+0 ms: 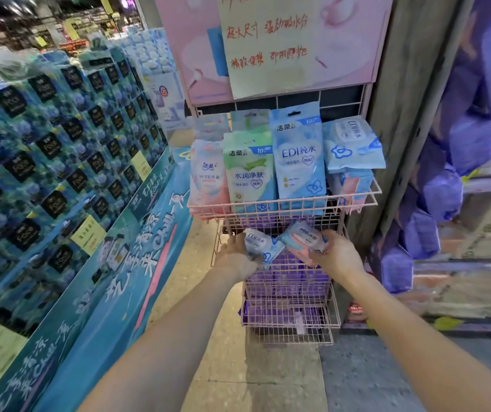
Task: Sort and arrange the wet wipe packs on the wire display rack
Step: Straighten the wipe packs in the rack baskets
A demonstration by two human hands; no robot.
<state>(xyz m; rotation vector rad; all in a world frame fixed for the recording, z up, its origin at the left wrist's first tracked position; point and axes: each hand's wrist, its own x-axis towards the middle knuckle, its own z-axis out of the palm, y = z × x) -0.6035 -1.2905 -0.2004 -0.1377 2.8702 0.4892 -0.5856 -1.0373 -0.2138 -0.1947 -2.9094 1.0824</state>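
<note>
Head view: a pink wire rack stands ahead. Its top basket holds standing packs in pink, green and blue rows. Just below the basket's front rim, the left hand curls its fingers around a small blue pack, and the right hand clamps a small pink pack beside it. Each pack probably belongs in its matching colour row: pink far left, blue right, upright, label forward.

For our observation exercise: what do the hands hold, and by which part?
Left hand grips a blue EDI pack by its left end; right hand grips a pink pack by its right end.
</note>
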